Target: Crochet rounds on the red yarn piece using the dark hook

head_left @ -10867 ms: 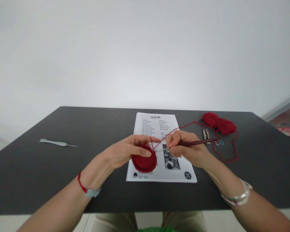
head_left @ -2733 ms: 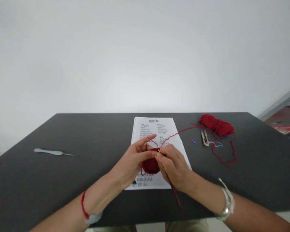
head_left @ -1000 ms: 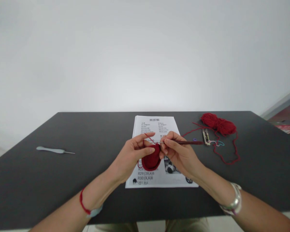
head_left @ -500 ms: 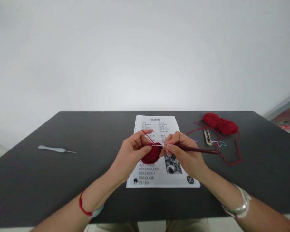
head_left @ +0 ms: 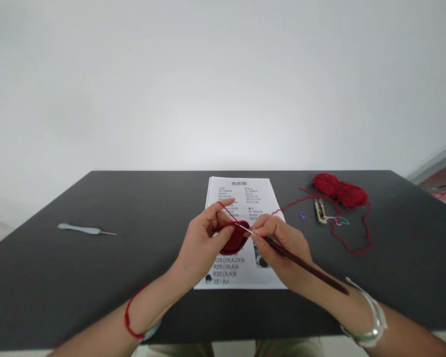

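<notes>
My left hand [head_left: 204, 233] pinches the edge of a small dark red crochet piece [head_left: 235, 242] between thumb and fingers. A strand of red yarn [head_left: 228, 212] runs over its raised index finger down to the work. In my right hand [head_left: 282, 243] is a crochet hook [head_left: 305, 267] with a dark brown handle, gripped like a pen. Its thin metal tip meets the top edge of the piece, beside my left thumb. Whether the tip is through a stitch is too small to tell.
Printed pattern sheets [head_left: 258, 191] lie beneath my hands on the dark table [head_left: 152, 198]. At right are a red yarn skein [head_left: 339, 190], small thread snips [head_left: 319, 210], a purple stitch marker [head_left: 302, 215] and a turquoise one [head_left: 342, 221]. A pale-handled crochet hook [head_left: 80, 228] rests at left.
The brown hook has swung from nearly level to a slant, its handle end dropping toward my right wrist. My right hand has turned and lowered slightly. My left hand keeps its pinch.
</notes>
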`<act>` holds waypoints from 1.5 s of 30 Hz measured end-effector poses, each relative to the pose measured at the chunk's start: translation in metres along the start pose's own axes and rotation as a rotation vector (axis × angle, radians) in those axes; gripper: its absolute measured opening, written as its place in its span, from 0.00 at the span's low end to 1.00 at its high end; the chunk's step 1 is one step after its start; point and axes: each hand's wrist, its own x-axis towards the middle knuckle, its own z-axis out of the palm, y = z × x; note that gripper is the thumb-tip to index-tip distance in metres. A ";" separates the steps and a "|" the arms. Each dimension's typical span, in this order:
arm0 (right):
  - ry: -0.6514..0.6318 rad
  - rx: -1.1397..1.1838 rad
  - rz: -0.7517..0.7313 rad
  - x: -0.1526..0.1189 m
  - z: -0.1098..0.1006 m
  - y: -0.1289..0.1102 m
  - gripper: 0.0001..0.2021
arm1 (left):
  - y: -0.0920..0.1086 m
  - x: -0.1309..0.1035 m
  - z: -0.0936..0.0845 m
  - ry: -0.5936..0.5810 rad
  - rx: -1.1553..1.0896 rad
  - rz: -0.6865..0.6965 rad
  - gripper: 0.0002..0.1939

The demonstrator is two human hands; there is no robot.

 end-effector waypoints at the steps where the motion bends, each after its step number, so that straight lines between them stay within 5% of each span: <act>1: -0.005 -0.026 -0.020 -0.001 0.000 0.000 0.08 | -0.001 0.000 0.000 0.007 0.020 0.014 0.21; 8: -0.035 -0.145 -0.155 -0.009 0.005 -0.001 0.09 | -0.010 -0.003 0.005 0.100 0.135 0.112 0.17; 18: -0.013 -0.176 -0.132 -0.016 0.011 0.002 0.09 | -0.016 -0.005 0.007 0.170 0.231 0.156 0.15; 24: -0.025 -0.205 -0.187 -0.013 0.015 0.012 0.09 | -0.014 -0.009 0.010 0.135 0.240 0.184 0.06; 26: -0.058 -0.201 -0.223 -0.010 0.012 0.019 0.08 | -0.013 -0.008 0.010 0.107 0.158 0.110 0.06; 31: -0.248 -0.273 -0.487 0.001 -0.001 0.031 0.09 | -0.014 0.000 0.004 -0.040 -0.295 -0.227 0.26; 34: -0.205 -0.443 -0.561 0.000 0.001 0.026 0.09 | -0.013 0.002 0.003 -0.051 -0.375 -0.292 0.26; 37: -0.125 -0.498 -0.436 -0.008 0.011 0.019 0.10 | -0.010 0.000 0.006 -0.012 -0.267 -0.199 0.27; 45: 0.021 0.057 0.009 -0.009 0.014 0.010 0.08 | -0.005 0.002 -0.001 0.045 0.119 0.091 0.19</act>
